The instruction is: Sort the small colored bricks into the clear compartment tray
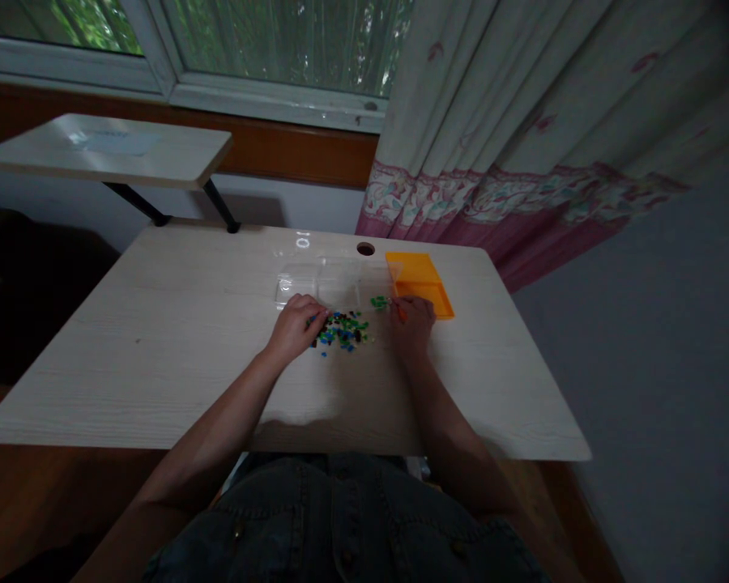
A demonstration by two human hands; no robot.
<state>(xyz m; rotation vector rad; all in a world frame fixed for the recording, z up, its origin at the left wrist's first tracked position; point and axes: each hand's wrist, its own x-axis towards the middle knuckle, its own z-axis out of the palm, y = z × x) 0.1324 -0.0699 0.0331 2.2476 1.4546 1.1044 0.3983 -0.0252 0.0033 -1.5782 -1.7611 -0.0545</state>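
Observation:
A loose pile of small plastic pieces [343, 330], blue, green, black and a few pale, lies on the table. At its left edge my left hand [296, 328] has its thumb and fingers closed together; whatever is between them is too small to make out. My right hand [413, 320] is closed in a pinch, right of the pile and in front of the orange box [445, 301]. Its fingertips are close to a small group of green pieces [378, 303]. A bit of orange shows between its fingers, but I cannot tell whether it is held. Behind the pile is a clear plastic tray [338, 285] with compartments.
The pale wooden table [176, 348] has a round cable hole [365, 248] near its back edge. A raised shelf [115, 154] on black legs stands at the back left. A curtain [462, 146] hangs behind the right side, beside the window [285, 48].

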